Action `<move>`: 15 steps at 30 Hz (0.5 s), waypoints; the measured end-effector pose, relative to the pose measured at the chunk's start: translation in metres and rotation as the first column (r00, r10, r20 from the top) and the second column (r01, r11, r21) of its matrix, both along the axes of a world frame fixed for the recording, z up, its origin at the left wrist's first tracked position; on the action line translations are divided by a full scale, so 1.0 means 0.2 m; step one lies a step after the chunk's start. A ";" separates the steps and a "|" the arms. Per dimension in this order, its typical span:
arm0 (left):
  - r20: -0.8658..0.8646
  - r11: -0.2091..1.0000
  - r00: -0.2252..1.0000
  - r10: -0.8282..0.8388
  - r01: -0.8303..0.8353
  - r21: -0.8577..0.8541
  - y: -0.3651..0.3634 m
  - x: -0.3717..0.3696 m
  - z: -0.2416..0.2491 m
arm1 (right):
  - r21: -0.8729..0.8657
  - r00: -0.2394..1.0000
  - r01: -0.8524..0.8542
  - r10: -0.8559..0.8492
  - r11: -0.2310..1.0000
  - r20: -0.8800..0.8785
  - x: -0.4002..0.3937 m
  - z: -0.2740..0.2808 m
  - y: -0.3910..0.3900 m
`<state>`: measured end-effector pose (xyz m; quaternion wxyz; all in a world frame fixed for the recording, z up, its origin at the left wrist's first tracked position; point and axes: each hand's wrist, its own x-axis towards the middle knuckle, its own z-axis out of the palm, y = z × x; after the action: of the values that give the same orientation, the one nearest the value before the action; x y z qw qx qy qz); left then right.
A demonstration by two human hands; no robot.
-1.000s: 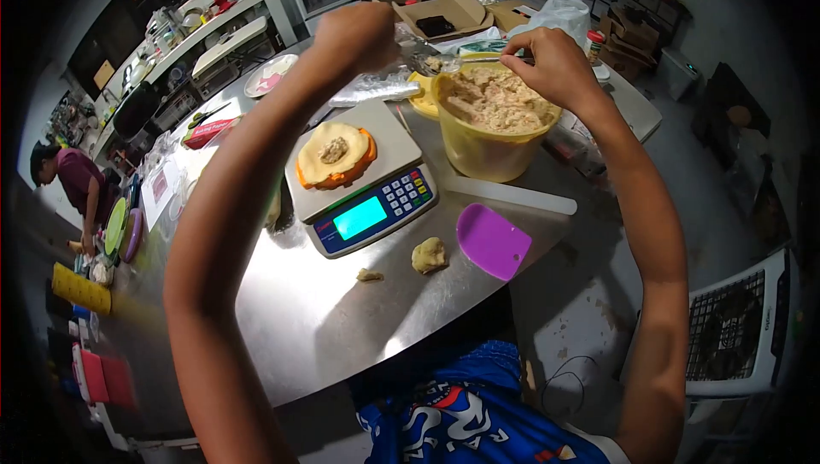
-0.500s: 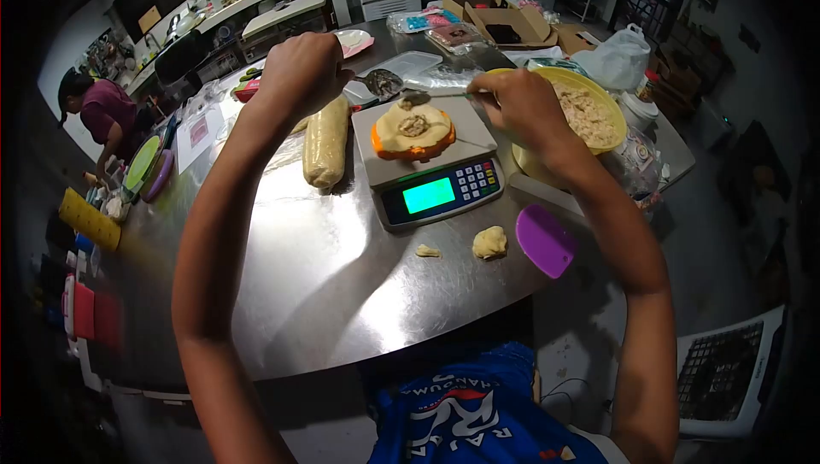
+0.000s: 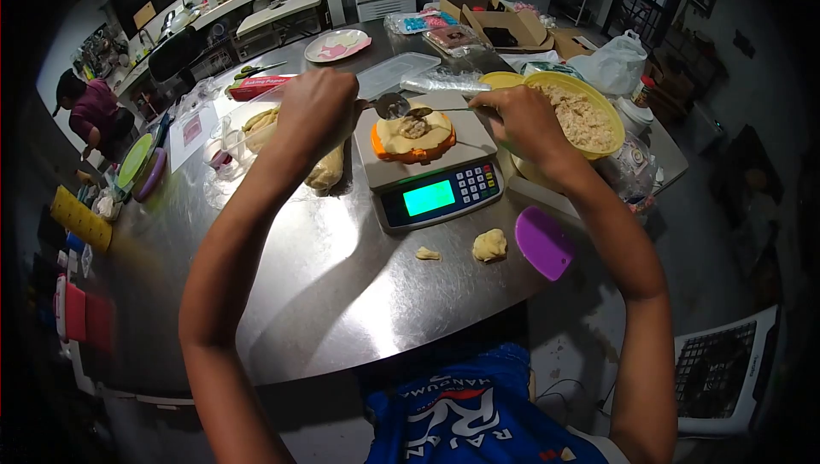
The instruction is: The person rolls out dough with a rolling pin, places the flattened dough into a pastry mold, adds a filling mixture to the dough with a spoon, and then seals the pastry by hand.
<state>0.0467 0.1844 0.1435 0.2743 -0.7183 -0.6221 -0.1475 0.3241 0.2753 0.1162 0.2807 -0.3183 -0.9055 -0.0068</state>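
My left hand [image 3: 318,114] is closed round the handle of a spoon [image 3: 392,105], whose bowl hangs just above the far side of the dough. From the other side, my right hand [image 3: 523,119] pinches a second spoon [image 3: 449,109], its tip close to the first one. Below them, a flat piece of dough [image 3: 437,133] lies over an orange mold [image 3: 401,156], with a lump of pale filling [image 3: 414,127] at its middle. Both rest on a digital scale [image 3: 384,175] with a lit green display. A wrapped dough roll [image 3: 325,172] is partly hidden behind my left forearm.
A yellow bowl of filling [image 3: 617,141] stands beyond my right hand. A purple scraper [image 3: 544,243], a dough ball [image 3: 489,245] and a dough scrap [image 3: 427,254] lie before the scale. A plate [image 3: 329,55] sits farther back. Another person [image 3: 96,118] bends at far left.
My left hand has come down and toward me, bringing its spoon lower beside the right one. The filling lump on the dough looks bigger. My right hand has barely moved.
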 end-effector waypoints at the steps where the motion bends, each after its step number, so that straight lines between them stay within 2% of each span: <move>1: 0.007 1.000 1.000 -0.012 0.012 0.003 0.00 0.01 0.00 | -0.037 1.000 0.028 -0.028 0.999 -0.003 0.00 0.01 0.01; 9: -0.011 1.000 1.000 0.025 -0.025 -0.014 0.00 0.01 0.03 | 0.002 0.997 0.043 -0.043 0.999 -0.061 0.05 0.08 0.03; 11: -0.017 0.998 1.000 -0.021 0.022 0.055 0.01 -0.02 0.03 | 0.038 0.993 0.032 -0.027 0.999 -0.113 0.08 0.09 0.03; 15: 0.012 0.999 0.999 0.038 -0.038 -0.030 0.00 -0.01 0.08 | 0.036 0.992 0.042 -0.037 0.998 -0.122 0.15 0.12 0.06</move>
<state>0.0451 0.1837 0.1587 0.2626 -0.7094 -0.6395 -0.1373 0.3535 0.2865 0.1408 0.3410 -0.3306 -0.8800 -0.0105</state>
